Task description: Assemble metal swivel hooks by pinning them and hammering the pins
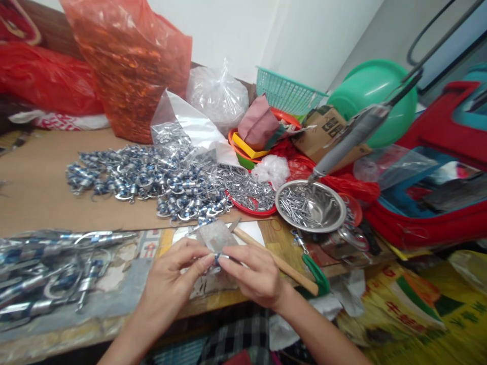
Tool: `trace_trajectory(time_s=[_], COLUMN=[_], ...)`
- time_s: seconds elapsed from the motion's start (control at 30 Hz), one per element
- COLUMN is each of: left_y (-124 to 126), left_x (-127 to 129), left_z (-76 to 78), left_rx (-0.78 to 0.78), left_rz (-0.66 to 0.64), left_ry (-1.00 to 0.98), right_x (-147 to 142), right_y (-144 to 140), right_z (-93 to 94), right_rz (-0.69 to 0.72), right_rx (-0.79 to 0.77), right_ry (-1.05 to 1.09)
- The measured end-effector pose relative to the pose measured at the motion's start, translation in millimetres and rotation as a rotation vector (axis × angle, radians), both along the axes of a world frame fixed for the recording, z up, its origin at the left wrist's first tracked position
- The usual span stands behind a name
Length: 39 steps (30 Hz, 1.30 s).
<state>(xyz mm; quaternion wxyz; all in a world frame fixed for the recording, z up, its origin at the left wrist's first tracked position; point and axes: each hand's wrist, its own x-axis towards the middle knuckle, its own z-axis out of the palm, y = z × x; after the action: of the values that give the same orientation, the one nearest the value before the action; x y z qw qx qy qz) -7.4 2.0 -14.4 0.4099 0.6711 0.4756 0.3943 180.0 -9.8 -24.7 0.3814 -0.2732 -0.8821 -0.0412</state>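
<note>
- A view from the head looks down at two bare hands meeting over the near edge of a cluttered worktop [45,182].
- The left hand [167,284] and the right hand [253,276] are pinched narrow, fingertips touching, around a small metal piece with a blue band [217,259], held between them just above the worktop.
- Whether the small piece is one part or two being joined is too small to tell.
- Doing this well likely calls for a steady pinch from both sides, wrists kept low and near the worktop edge, so the tiny part does not slip.
- Just behind the hands lies a small clear bag [216,235], and a wooden-handled tool [276,261] slants away to the right, close beside the right hand.
- To the left, near the left forearm, sits a heap of longer silver and blue parts [49,274].
- Farther back, on brown cardboard, spreads a large pile of small silver and blue fittings [144,177], well apart from the hands.
- To the right rear stands a steel bowl [327,205] holding thin metal pins, with a red tray [247,195] of more pins beside it.
- A grey power tool [353,134] hangs over the bowl.
- Open room is small: a bare patch lies right under the hands, hemmed in by the heap on the left and the tool handle on the right; the near edge drops off close below the wrists.
</note>
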Motion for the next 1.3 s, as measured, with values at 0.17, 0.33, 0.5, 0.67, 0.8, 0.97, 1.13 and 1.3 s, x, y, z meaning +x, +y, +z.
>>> trace_trajectory(time_s=[0.17,0.33,0.5,0.67,0.8,0.97,1.13,1.3], left_y=[-2.2,-6.1,-5.7,0.3,5.5,13.1,18.6,18.3], left_x=[-1.9,3.3,4.7,1.4,0.2,-3.5,-5.9,-5.9], left_z=[-2.0,-11.6,-14.4,-9.9,-13.0,-20.3,-24.0,-23.9], left_rx=[-0.120,-0.394,-0.503,-0.584,-0.600,-0.647,-0.687,-0.677], left_rz=[0.001,0.061,0.046,-0.035,-0.111,-0.182,-0.199,-0.171], left_ry=[-0.067,-0.365,-0.493,-0.481,-0.469,-0.541,-0.610,-0.599], right_x=[-8.7,-17.5,3.7,44.7,48.5,39.8,55.6,63.9], right_y=[-1.7,-8.8,28.8,110.9,151.1,168.9,167.4,135.4], right_z=[1.0,3.2,10.8,3.7,-10.9,-19.2,-19.1,-9.0], right_rz=[-0.047,-0.103,-0.377,-0.934,-1.014,-1.043,-0.968,-0.821], right_rx=[-0.157,-0.443,-0.590,-0.552,-0.620,-0.685,-0.695,-0.602], right_ry=[0.094,0.260,0.061,-0.190,-0.293,-0.312,-0.231,-0.037])
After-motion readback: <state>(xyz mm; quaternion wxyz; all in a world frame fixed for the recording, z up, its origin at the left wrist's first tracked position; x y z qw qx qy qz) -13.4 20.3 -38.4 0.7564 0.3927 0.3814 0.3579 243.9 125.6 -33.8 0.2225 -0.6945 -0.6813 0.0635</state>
